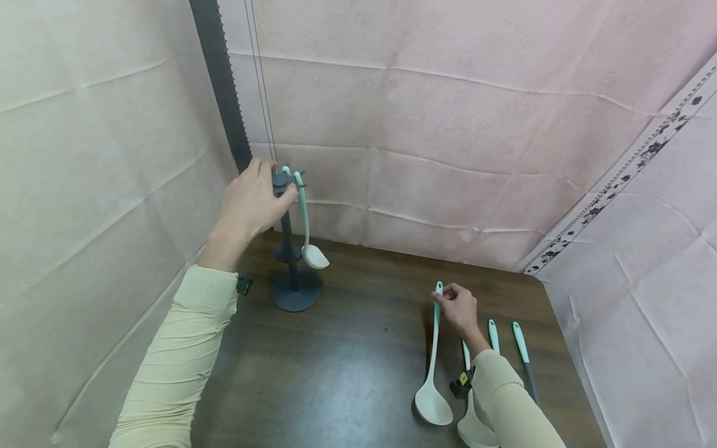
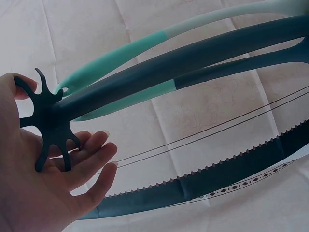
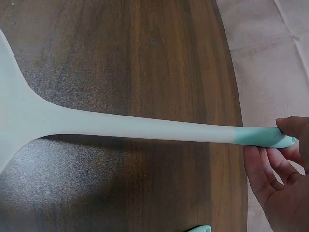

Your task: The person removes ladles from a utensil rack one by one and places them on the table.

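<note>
My right hand point(image 1: 459, 309) pinches the mint-green handle end of a white ladle point(image 1: 432, 401) between thumb and fingers. In the right wrist view, the ladle's white shaft point(image 3: 159, 129) runs left from the fingertips. Far to the left, my left hand point(image 1: 252, 199) holds the hooked top of a dark utensil stand point(image 1: 297, 291), its thumb at a hook and its fingers around the far side. From the stand hang a small white ladle with a pouring lip point(image 1: 315, 256) and a utensil with a mint handle and dark shaft point(image 2: 207, 70), its head out of view.
More mint-handled utensils lie at the right: a white one point(image 1: 476, 429) partly under the right forearm, a handle point(image 1: 493, 336), and a dark-shafted one point(image 1: 521, 342). Pale cloth point(image 1: 392, 124) hangs behind and beside the brown wooden table point(image 1: 336, 348).
</note>
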Available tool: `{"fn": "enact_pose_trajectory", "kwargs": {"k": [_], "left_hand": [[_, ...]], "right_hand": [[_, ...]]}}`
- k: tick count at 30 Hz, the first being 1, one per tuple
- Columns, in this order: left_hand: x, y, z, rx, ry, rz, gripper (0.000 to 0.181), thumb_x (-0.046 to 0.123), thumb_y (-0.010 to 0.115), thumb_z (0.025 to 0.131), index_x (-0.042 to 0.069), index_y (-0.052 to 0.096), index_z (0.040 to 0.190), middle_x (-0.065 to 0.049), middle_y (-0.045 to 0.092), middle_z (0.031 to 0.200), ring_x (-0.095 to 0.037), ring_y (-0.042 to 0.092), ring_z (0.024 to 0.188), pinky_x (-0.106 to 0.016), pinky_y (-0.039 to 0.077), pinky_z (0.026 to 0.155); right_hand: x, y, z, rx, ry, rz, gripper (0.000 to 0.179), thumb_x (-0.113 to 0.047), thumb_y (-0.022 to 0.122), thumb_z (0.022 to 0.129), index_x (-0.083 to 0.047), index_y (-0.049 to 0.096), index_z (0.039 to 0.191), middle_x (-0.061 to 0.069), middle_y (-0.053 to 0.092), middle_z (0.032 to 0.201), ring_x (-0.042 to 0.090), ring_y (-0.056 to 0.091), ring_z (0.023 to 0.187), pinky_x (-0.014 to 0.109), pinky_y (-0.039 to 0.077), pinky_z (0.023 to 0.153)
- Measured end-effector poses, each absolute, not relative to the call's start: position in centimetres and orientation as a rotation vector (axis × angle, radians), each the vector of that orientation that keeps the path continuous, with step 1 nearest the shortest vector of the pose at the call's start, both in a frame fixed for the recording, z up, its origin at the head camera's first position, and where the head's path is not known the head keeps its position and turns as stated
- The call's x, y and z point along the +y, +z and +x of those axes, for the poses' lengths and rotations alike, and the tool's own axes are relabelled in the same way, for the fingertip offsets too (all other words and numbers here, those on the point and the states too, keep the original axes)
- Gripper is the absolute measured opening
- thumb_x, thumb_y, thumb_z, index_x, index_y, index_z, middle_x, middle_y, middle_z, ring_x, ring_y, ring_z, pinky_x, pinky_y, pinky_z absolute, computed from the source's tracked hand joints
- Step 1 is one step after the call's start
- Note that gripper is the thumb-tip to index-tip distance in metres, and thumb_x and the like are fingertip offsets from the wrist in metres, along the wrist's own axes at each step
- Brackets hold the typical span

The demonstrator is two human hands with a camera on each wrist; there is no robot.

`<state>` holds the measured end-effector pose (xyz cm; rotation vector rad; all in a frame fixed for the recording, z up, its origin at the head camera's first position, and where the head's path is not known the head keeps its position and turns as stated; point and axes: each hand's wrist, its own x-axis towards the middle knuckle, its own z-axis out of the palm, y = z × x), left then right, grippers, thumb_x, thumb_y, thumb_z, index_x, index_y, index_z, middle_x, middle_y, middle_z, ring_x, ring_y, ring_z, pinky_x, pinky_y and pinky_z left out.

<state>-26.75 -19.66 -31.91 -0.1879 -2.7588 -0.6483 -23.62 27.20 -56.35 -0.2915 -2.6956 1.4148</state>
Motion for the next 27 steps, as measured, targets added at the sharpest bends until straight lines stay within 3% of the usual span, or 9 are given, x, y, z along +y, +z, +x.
{"fn": "enact_pose_trajectory", "kwargs": {"k": [4, 11, 27], "left_hand": [[-19.7, -31.9, -26.8, -2.755, -0.645, -0.191, 0.075, 0.054, 0.044, 0.1, -0.004, 0.047, 0.148, -0.022, 0.051, 0.134, -0.037, 0.057, 0.11, -0.057, 0.051, 0.096], [-19.6, -31.8, -26.8, -2.762, -0.626, -0.198, 0.076, 0.054, 0.043, 0.1, -0.004, 0.046, 0.149, -0.023, 0.052, 0.135, -0.037, 0.057, 0.108, -0.056, 0.051, 0.094], [-19.8, -32.0, -27.1, -2.773, -0.619, -0.185, 0.078, 0.055, 0.043, 0.1, -0.004, 0.044, 0.151, -0.023, 0.051, 0.138, -0.037, 0.056, 0.11, -0.057, 0.051, 0.095]], "right_hand": [[27.2, -56.7, -23.6, -2.699, 1.415, -0.28, 0.023, -0.023, 0.075, 0.1, -0.002, 0.072, 0.106, 0.013, 0.069, 0.093, 0.019, 0.064, 0.07, 0.043, 0.064, 0.063], [27.2, -57.2, -23.5, -2.71, 1.415, -0.275, 0.022, -0.022, 0.075, 0.1, -0.001, 0.072, 0.106, 0.013, 0.068, 0.092, 0.02, 0.064, 0.069, 0.035, 0.061, 0.057], [27.0, -57.9, -23.5, -2.729, 1.419, -0.301, 0.024, -0.023, 0.074, 0.1, 0.0, 0.072, 0.109, 0.015, 0.068, 0.097, 0.022, 0.065, 0.075, 0.034, 0.062, 0.058]]}}
